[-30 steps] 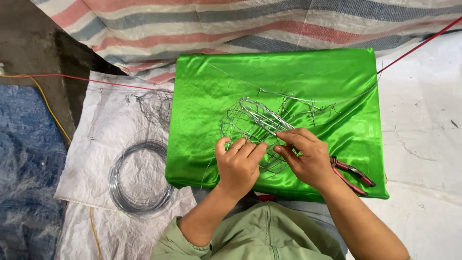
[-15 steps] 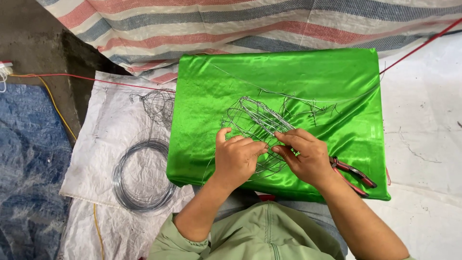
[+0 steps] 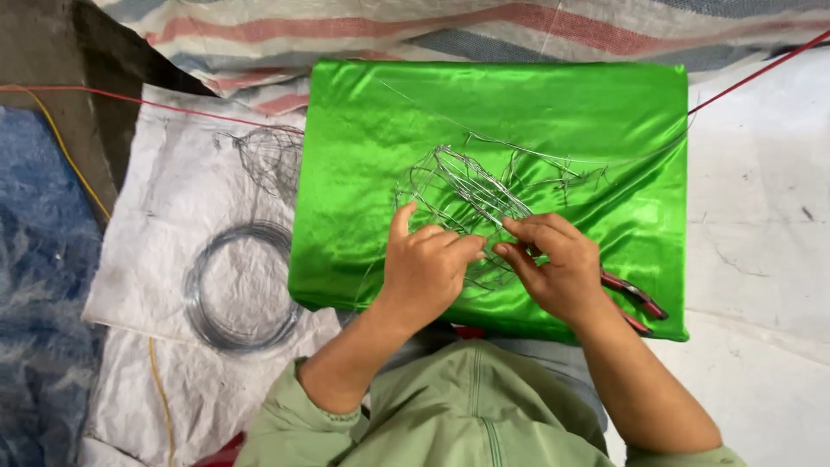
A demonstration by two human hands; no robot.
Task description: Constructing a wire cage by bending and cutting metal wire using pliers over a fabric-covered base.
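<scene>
A tangled frame of thin silver wire (image 3: 467,190) lies on a shiny green cloth (image 3: 553,112) that covers a low flat surface. My left hand (image 3: 426,268) pinches the near edge of the wire frame with thumb and fingers. My right hand (image 3: 553,264) grips the same wire just to the right, fingertips almost meeting those of the left. Long loose wire ends trail right across the cloth. Red-handled pliers (image 3: 635,298) lie on the cloth under my right wrist.
A coil of grey wire (image 3: 238,285) and a small wire mesh shape (image 3: 268,156) rest on a white woven sack (image 3: 156,242) at left. Red cord (image 3: 752,78) and yellow cord (image 3: 69,164) cross the floor. A striped tarp (image 3: 389,35) lies beyond.
Both hands stay on the wire frame with only slight finger shifts. The view has drifted a little to the left.
</scene>
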